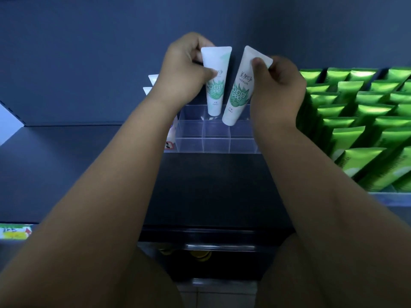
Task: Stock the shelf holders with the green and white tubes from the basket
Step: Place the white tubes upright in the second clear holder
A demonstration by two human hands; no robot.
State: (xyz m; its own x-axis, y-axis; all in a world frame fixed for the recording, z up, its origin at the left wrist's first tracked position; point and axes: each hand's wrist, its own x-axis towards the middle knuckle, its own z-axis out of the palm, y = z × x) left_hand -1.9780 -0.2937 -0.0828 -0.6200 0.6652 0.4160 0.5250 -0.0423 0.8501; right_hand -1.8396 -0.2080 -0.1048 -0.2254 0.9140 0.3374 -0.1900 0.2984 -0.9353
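Two forearms [124,174], left hand [184,70] gripping one tube [214,90], right hand [280,85] pinching a second tube [239,94] at one clear holder [213,143].

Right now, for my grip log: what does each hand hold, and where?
Left hand grips the left tube by its upper half; right hand pinches the right tube near its crimped top.

Your left hand [184,70] and right hand [280,85] each cover part of the white and green tubes [214,96] they hold. Your left wrist hides most of two white tubes [151,85] behind it. The shiny green tubes [360,121] run off the right edge. The yellow label [14,233] is blurry.
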